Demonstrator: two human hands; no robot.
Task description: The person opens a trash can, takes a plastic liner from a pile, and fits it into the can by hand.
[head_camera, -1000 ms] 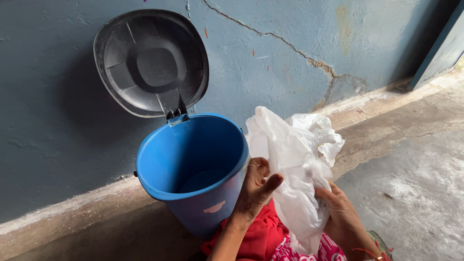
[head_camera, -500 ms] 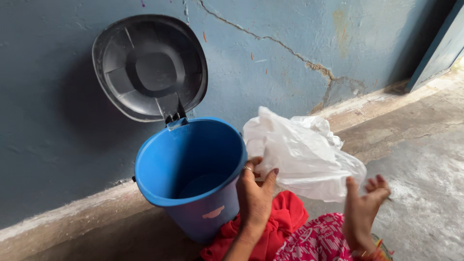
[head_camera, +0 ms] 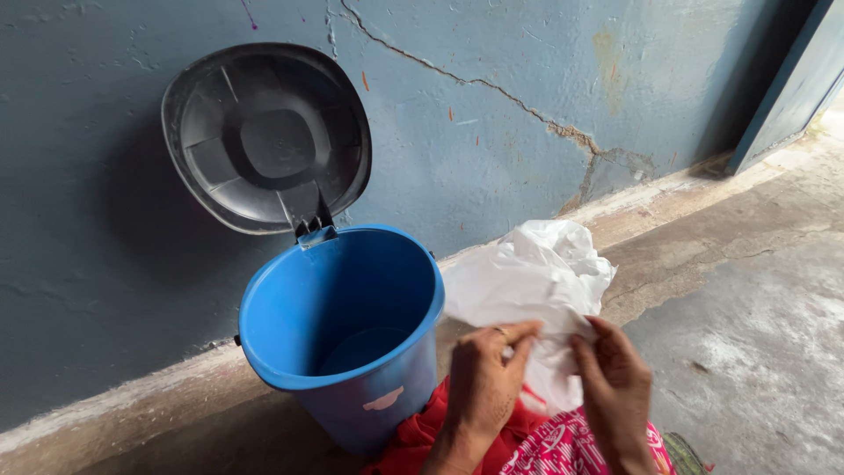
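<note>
Both hands now meet on the white plastic bag [head_camera: 527, 281], where half a second ago the right was spread apart from it. Beside them, the blue bin [head_camera: 338, 330] stands open against the wall, grey lid [head_camera: 264, 136] raised. Just right of the bin's rim, left hand [head_camera: 486, 383] and right hand [head_camera: 615, 387] pinch the bag's lower edge.

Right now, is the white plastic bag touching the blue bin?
Cannot tell. In the head view, the white plastic bag overlaps the blue bin rim's right edge; no clear gap or contact shows.

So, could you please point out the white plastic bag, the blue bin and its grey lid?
white plastic bag [head_camera: 527, 281], head view, crumpled upper middle.
blue bin [head_camera: 347, 295], head view, inner wall.
grey lid [head_camera: 268, 141], head view, centre of underside.
</note>
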